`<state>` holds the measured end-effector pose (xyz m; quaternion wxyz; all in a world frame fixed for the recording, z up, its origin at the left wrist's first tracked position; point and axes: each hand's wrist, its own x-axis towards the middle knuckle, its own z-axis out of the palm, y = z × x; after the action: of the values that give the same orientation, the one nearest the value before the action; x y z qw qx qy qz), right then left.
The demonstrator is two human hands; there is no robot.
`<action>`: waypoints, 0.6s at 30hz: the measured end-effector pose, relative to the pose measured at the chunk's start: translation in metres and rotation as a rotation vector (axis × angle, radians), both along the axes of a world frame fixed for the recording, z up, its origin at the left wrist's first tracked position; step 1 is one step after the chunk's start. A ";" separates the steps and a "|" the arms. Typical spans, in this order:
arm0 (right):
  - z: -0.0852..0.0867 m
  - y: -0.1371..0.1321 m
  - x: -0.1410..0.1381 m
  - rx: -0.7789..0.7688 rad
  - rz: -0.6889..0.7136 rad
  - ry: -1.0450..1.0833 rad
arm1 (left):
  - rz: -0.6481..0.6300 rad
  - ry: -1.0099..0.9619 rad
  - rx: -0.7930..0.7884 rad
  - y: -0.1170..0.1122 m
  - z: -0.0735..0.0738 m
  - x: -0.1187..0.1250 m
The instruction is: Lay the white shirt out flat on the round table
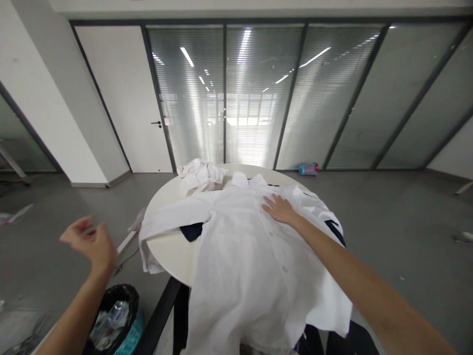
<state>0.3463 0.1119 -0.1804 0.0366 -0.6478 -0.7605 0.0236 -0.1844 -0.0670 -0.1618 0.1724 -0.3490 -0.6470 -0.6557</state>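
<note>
A white button-up shirt [244, 251] lies spread front-up across a round white table [170, 249], its hem hanging over the near edge and one sleeve stretched to the left. My right hand [280, 209] rests flat, fingers apart, on the shirt's upper chest beside the button line. My left hand [88, 241] hovers in the air to the left of the table, fingers loosely apart, holding nothing. A dark navy garment [191, 230] shows from under the shirt.
A crumpled white garment [201, 176] sits at the table's far side. A bin with a black liner [114, 320] stands on the floor at the lower left. A blue and pink bottle [308, 169] lies by the glass partition wall. Grey floor surrounds the table.
</note>
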 end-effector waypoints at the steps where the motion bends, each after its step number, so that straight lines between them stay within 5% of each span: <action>1: -0.002 0.000 0.002 -0.024 -0.002 -0.010 | -0.081 0.031 0.065 0.017 0.017 0.021; 5: -0.005 -0.001 0.001 -0.043 -0.008 -0.025 | -0.796 0.530 -0.146 0.083 0.071 0.134; 8: -0.004 -0.003 0.000 -0.030 -0.005 -0.030 | -1.151 0.914 -0.362 0.120 0.076 0.211; 12: -0.003 -0.004 0.001 -0.038 -0.004 -0.037 | -1.131 1.164 -0.712 0.160 0.038 0.258; 15: -0.003 0.000 0.002 -0.053 0.001 -0.052 | -1.096 1.121 -0.953 0.183 0.005 0.258; 18: -0.003 0.008 0.001 -0.069 0.009 -0.058 | -1.121 1.067 -1.025 0.197 -0.014 0.252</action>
<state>0.3473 0.1200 -0.1838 -0.0078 -0.6458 -0.7629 0.0311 0.0677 0.1299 -0.1760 -0.0702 -0.8998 -0.4296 -0.0296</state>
